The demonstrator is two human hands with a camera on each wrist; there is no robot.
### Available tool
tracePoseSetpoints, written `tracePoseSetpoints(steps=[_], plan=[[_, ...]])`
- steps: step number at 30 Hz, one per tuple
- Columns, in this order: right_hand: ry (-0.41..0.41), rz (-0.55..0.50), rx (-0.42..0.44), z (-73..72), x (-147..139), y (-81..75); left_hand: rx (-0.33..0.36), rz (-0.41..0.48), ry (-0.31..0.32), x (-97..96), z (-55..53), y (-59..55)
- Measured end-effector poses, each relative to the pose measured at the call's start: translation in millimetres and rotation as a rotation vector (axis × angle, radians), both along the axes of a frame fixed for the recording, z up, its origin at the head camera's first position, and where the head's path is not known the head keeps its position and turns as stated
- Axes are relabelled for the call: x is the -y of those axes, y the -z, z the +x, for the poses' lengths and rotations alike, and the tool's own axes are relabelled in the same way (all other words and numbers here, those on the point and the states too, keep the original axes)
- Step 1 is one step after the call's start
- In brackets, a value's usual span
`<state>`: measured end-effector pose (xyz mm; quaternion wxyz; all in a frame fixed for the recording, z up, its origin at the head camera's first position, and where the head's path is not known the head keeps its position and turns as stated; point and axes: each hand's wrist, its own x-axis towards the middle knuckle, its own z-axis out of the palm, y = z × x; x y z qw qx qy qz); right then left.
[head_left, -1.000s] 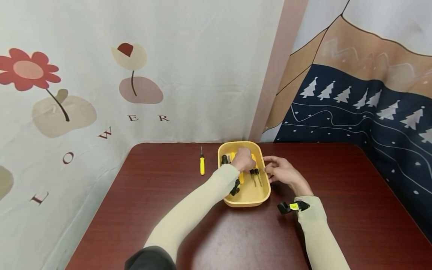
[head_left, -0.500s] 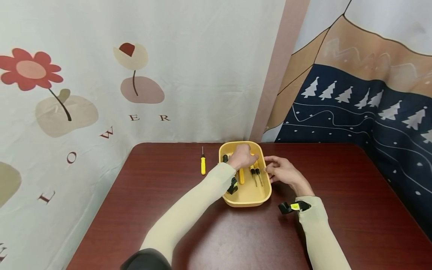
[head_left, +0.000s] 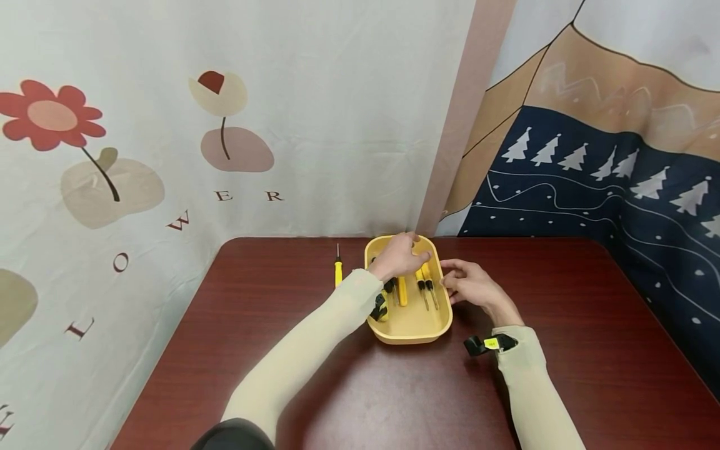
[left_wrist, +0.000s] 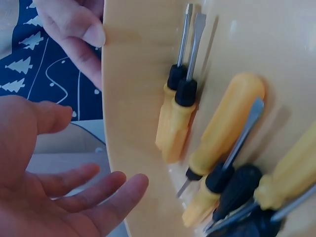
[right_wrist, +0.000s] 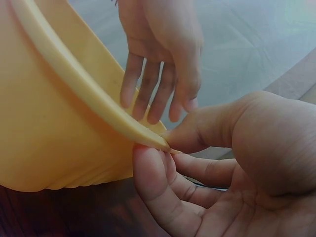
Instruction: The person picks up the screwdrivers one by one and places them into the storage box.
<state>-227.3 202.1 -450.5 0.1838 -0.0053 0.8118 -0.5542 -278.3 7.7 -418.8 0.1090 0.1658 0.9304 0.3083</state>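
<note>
My left hand (head_left: 398,256) hovers over the far part of a yellow plastic tray (head_left: 413,339), its fingers spread and nothing between them. In the left wrist view the same hand (left_wrist: 74,197) overlaps the tray's side wall. Thumb and fingers of my right hand (right_wrist: 197,168) pinch the tray's right rim (right_wrist: 94,98). Inside lie several screwdrivers with yellow or black handles. Two yellow-handled screwdrivers (left_wrist: 182,98) rest side by side near the right wall, and a loose cluster, including a yellow-handled screwdriver (left_wrist: 229,116), lies beside them. My left arm partly hides the cluster in the head view.
Left of the tray, another yellow-handled screwdriver (head_left: 338,269) lies on the dark red table (head_left: 270,281), its handle end behind my left sleeve. A printed curtain (head_left: 337,125) hangs right behind the table's far edge.
My left hand has gone from curled inside the tray to spread fingers, drifting slightly up and left. More of the screwdrivers show. The right hand stays at the rim.
</note>
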Motion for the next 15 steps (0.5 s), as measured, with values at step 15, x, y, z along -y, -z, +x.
tracePoseSetpoints(steps=[15], plan=[[0.004,-0.019,-0.003,-0.8,-1.1,2.6,-0.147,-0.108,0.169,26.7,-3.5,-3.3]])
